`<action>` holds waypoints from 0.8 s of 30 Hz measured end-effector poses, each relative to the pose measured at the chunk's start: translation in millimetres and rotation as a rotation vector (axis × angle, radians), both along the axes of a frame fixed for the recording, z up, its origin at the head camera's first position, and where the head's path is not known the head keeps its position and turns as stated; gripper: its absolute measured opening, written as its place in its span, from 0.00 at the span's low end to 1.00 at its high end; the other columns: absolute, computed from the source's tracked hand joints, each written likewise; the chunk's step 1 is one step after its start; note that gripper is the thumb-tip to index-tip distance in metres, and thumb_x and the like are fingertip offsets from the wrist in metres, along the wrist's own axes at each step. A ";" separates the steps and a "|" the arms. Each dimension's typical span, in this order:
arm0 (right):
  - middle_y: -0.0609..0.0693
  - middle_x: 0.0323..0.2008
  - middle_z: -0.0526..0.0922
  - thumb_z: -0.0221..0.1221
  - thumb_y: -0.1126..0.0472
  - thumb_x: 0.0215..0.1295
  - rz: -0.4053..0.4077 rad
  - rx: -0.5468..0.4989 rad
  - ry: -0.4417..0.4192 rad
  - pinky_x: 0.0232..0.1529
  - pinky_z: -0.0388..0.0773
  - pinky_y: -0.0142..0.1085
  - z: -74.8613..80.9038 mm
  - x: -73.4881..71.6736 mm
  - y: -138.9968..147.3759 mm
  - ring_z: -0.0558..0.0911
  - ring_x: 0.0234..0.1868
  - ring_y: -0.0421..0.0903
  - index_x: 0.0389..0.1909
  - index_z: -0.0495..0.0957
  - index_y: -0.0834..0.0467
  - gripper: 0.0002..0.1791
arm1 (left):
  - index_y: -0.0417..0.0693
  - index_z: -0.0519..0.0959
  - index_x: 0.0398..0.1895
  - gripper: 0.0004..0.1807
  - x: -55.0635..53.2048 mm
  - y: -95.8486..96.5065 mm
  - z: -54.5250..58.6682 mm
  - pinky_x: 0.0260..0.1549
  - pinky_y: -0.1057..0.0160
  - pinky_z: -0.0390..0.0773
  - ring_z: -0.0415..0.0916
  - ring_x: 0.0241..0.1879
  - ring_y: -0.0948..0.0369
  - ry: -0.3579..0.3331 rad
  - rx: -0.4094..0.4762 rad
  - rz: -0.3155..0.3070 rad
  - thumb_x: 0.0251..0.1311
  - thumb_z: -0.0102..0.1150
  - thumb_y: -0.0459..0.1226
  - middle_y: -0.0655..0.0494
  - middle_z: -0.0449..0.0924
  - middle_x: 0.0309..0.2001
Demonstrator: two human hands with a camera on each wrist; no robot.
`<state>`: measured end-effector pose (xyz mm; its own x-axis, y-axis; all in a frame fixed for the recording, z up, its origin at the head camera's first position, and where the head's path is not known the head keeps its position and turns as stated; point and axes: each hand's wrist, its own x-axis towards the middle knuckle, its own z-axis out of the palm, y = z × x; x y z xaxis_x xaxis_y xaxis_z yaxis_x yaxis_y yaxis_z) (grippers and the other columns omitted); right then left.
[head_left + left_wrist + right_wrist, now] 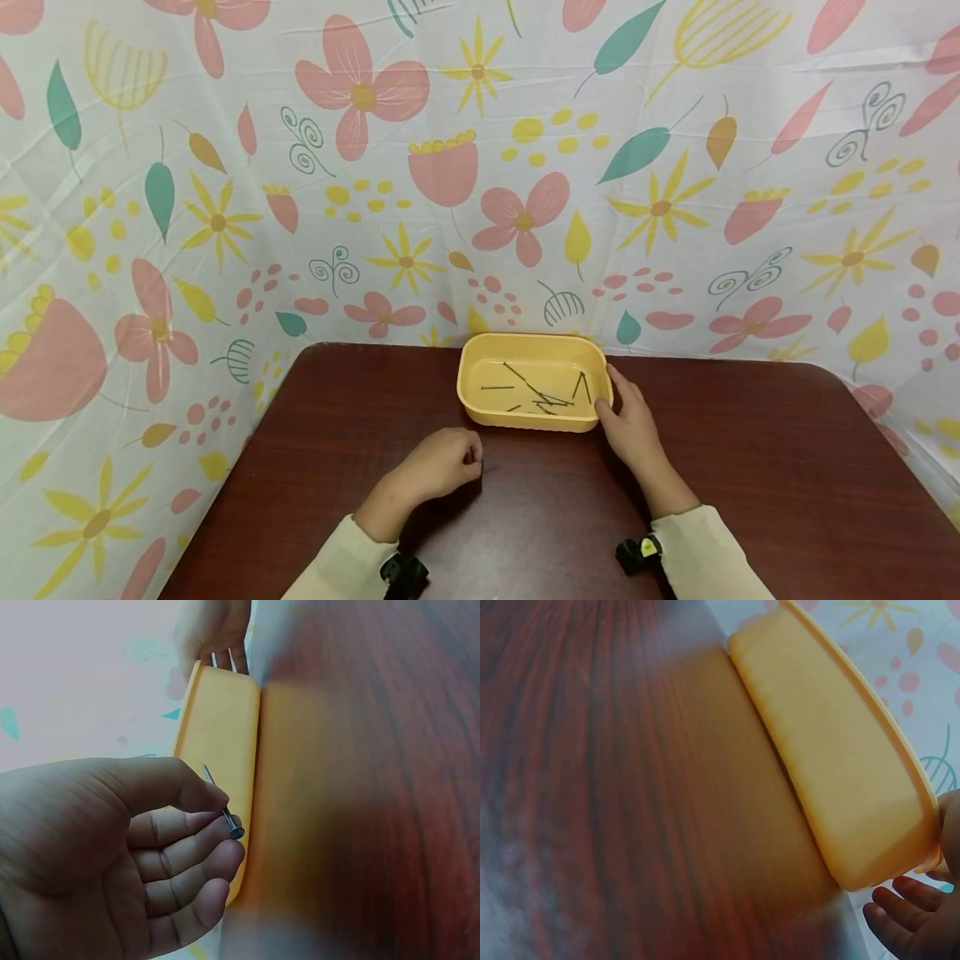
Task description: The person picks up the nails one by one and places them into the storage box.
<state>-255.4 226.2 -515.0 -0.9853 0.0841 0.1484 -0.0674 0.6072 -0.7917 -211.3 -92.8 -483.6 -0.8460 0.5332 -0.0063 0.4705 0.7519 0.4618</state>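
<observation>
My left hand (442,461) pinches a nail (231,821) between thumb and fingers, in front of the yellow plastic tray (517,421). In the left wrist view the nail's flat head faces down and its point sticks up past the thumb. Several nails (551,398) lie scattered on the tray floor. At the tray's right end, my right hand (633,423) holds the rim, thumb near the front corner and index finger farther back. The right wrist view shows its other fingers (904,904) spread loosely outside the tray wall.
The dark red-brown wooden table (540,517) carries the tray near its back edge. A flower-printed cloth (480,183) hangs close behind the table and along its left side. Black wrist cameras (405,573) sit on both sleeves.
</observation>
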 end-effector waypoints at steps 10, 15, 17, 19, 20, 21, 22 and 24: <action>0.66 0.72 0.63 0.52 0.60 0.73 0.001 0.000 0.005 0.72 0.59 0.62 -0.6 0.5 0.4 0.62 0.74 0.65 0.80 0.55 0.57 0.36 | 0.51 0.78 0.31 0.04 -6.9 -3.9 7.6 0.34 0.68 0.73 0.71 0.32 0.67 0.009 0.049 0.034 0.62 0.62 0.34 0.60 0.76 0.32; 0.66 0.72 0.63 0.52 0.60 0.73 -0.009 -0.005 0.004 0.71 0.59 0.62 -0.7 1.1 0.2 0.63 0.74 0.64 0.80 0.55 0.56 0.35 | 0.50 0.78 0.33 0.02 -10.2 -3.6 14.9 0.35 0.67 0.74 0.72 0.33 0.66 0.026 0.067 0.062 0.63 0.62 0.35 0.60 0.77 0.34; 0.66 0.73 0.63 0.52 0.60 0.73 -0.011 -0.003 -0.002 0.72 0.59 0.62 -0.6 1.0 0.4 0.62 0.74 0.65 0.80 0.55 0.56 0.36 | 0.50 0.78 0.34 0.02 -11.5 -3.2 17.9 0.35 0.67 0.74 0.72 0.34 0.66 0.033 0.074 0.073 0.64 0.61 0.36 0.60 0.77 0.35; 0.66 0.73 0.62 0.52 0.60 0.73 -0.008 -0.003 -0.007 0.72 0.59 0.62 -0.5 0.7 0.5 0.62 0.75 0.65 0.80 0.55 0.56 0.36 | 0.51 0.78 0.34 0.02 -13.2 -2.6 20.5 0.35 0.67 0.74 0.73 0.34 0.66 0.043 0.085 0.082 0.65 0.61 0.36 0.61 0.77 0.35; 0.66 0.73 0.62 0.52 0.60 0.73 -0.006 -0.004 -0.008 0.72 0.58 0.62 -0.6 0.4 0.5 0.62 0.75 0.65 0.80 0.55 0.56 0.36 | 0.51 0.78 0.34 0.02 -14.2 -2.4 21.5 0.35 0.67 0.74 0.73 0.34 0.66 0.049 0.091 0.088 0.65 0.61 0.36 0.61 0.77 0.35; 0.66 0.73 0.62 0.52 0.60 0.73 -0.004 -0.004 -0.007 0.72 0.58 0.62 -0.7 0.2 0.5 0.62 0.75 0.65 0.80 0.55 0.56 0.36 | 0.51 0.78 0.34 0.02 -15.2 -2.1 22.6 0.35 0.67 0.74 0.73 0.34 0.66 0.055 0.100 0.090 0.65 0.62 0.36 0.61 0.77 0.35; 0.66 0.73 0.62 0.52 0.60 0.73 -0.003 -0.004 -0.002 0.72 0.58 0.62 -0.8 -0.1 0.4 0.62 0.74 0.65 0.80 0.55 0.57 0.35 | 0.51 0.78 0.34 0.02 -16.2 -1.7 23.5 0.35 0.67 0.75 0.73 0.34 0.66 0.061 0.108 0.095 0.65 0.62 0.36 0.61 0.77 0.35; 0.67 0.73 0.63 0.52 0.61 0.73 0.000 -0.003 0.005 0.72 0.59 0.62 -1.0 -0.3 -0.1 0.62 0.74 0.65 0.79 0.55 0.57 0.35 | 0.51 0.78 0.34 0.02 -18.9 -0.8 24.6 0.37 0.66 0.75 0.74 0.35 0.65 0.083 0.126 0.104 0.64 0.63 0.36 0.60 0.77 0.36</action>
<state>-255.7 226.1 -516.0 -0.9846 0.0843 0.1531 -0.0715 0.6051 -0.7930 -230.2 -93.6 -459.0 -0.8913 0.4352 0.1272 0.4339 0.7370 0.5182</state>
